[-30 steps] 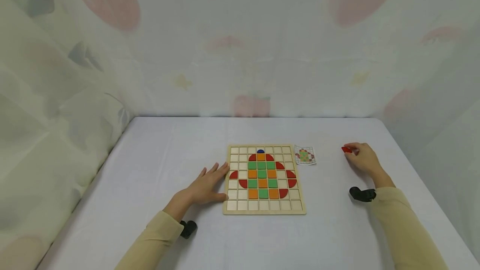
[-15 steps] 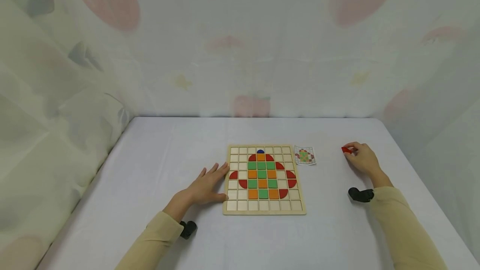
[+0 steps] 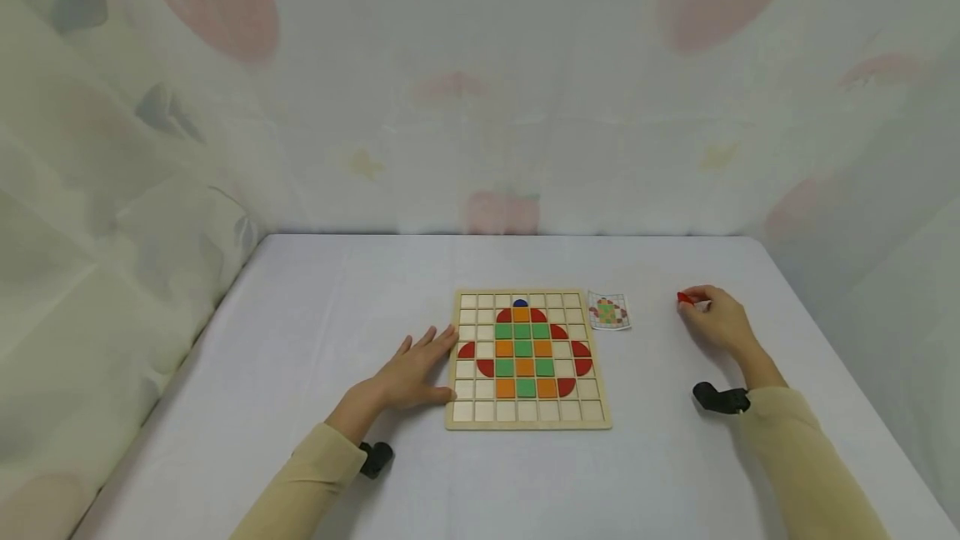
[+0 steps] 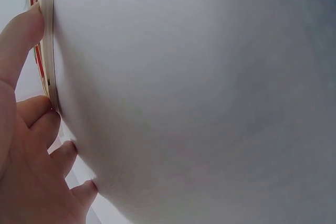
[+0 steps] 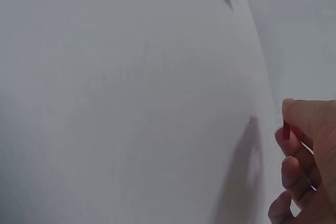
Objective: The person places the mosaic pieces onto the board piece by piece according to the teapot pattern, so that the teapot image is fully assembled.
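Observation:
A wooden grid board (image 3: 528,423) lies on the table, with green, orange, red and blue flat tiles set in some of its squares. My left hand (image 3: 411,373) touches the board's left edge with thumb and fingertips, its fingers spread. In the left wrist view the thumb and index finger meet the board's rim (image 4: 48,40). To the right of the board, my right hand (image 3: 720,319) pinches a small red tile (image 3: 684,297) between thumb and fingers. The right wrist view shows that red tile edge-on, above the table.
A small printed picture card (image 3: 609,312) with a coloured grid pattern lies against the board's upper right side. The white-covered table (image 3: 360,273) reaches back to a patterned curtain (image 3: 450,148). Both wrists carry black cameras.
My right hand has shifted slightly left with the red tile, which has turned a little in its grip. The left hand and the board stay where they were.

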### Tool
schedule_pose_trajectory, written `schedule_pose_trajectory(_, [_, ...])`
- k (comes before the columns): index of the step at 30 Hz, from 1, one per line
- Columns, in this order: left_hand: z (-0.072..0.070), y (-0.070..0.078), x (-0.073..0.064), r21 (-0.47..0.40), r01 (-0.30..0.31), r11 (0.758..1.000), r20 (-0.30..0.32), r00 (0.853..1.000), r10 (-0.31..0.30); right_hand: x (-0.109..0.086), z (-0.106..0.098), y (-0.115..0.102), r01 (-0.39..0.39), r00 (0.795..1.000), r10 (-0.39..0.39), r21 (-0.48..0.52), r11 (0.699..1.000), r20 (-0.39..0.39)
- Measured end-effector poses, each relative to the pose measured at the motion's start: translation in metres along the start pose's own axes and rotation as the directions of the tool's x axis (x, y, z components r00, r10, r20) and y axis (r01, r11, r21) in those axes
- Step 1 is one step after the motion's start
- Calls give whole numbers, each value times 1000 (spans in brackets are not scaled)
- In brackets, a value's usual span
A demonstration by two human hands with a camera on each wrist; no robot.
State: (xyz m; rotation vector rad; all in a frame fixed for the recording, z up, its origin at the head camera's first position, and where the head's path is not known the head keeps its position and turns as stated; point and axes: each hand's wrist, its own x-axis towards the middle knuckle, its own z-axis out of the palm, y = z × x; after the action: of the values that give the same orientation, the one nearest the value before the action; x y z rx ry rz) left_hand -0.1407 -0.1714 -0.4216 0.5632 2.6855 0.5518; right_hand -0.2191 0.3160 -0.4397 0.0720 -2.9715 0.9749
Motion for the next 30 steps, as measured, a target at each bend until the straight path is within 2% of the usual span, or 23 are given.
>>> schedule_pose_trajectory(9, [-2, 1, -1, 7, -2, 1000, 9, 1000, 2, -3, 6, -33, 120, 991, -119, 5, 993, -61])
schedule_pose_trajectory(14, [-1, 1, -2, -5, -3, 1000, 9, 1000, 4, -5, 14, -47, 152, 988, -152, 3, 988, -26])
schedule_pose_trajectory(22, [-3, 1, 0, -6, -3, 1000, 3, 1000, 3, -9, 30, -83, 194, 981, -195, 42, 980, 8])
schedule_pose_trajectory(30, [-3, 1, -1, -7, -7, 1000, 6, 1000, 7, -11, 55, -118, 272, 961, -275, 88, 958, 23])
